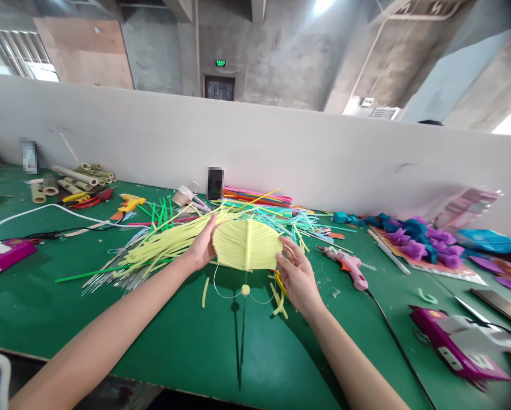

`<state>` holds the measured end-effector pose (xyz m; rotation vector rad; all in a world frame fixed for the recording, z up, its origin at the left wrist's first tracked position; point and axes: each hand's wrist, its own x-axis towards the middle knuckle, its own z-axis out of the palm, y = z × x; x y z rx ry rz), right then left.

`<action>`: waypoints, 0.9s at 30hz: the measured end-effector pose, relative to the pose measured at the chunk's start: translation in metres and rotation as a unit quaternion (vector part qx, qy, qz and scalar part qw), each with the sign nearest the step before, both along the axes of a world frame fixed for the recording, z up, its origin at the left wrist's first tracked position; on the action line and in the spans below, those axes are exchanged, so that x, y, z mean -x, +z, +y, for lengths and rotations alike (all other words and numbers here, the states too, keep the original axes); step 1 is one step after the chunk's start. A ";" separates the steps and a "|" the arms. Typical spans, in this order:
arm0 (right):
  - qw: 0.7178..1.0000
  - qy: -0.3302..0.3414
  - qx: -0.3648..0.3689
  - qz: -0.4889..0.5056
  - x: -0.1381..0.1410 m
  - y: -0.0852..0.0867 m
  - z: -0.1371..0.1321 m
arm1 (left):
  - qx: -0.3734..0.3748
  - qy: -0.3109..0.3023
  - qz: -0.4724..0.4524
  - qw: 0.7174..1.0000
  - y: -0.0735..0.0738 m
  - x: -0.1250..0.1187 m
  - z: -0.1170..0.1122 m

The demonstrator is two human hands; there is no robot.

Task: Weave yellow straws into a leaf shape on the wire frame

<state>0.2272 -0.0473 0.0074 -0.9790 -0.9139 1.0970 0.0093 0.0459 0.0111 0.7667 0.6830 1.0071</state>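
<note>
A pale yellow leaf shape made of chenille stems laid side by side, with a raised midrib, is held up over the table. My left hand grips its left edge, thumb upward. At the right edge my right hand pinches it between thumb and fingers. Below the leaf a thin wire stem runs down, with a small yellow ball on it and a curved wire loop on either side. Short yellow chenille pieces lie on the table beneath, and a yellow-handled tool is partly hidden behind my right hand.
A pile of yellow chenille stems lies left, coloured ones behind. A pink glue gun with its cord is right; a yellow glue gun is left. Power strips, bamboo tubes and purple flowers also occupy the green table.
</note>
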 end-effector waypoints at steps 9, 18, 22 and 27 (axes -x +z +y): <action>0.996 0.051 0.064 -0.032 0.002 0.000 -0.004 | -0.073 0.108 0.010 0.991 0.003 0.001 0.001; 0.989 0.128 0.067 -0.020 0.005 0.002 -0.007 | -0.068 0.101 0.004 0.993 0.002 0.005 0.005; 0.988 0.136 0.070 -0.011 0.003 0.002 -0.007 | -0.072 0.105 0.002 0.992 0.002 0.004 0.004; 0.985 0.160 0.069 -0.011 0.003 0.001 -0.007 | -0.068 0.102 0.006 0.992 0.003 0.005 0.005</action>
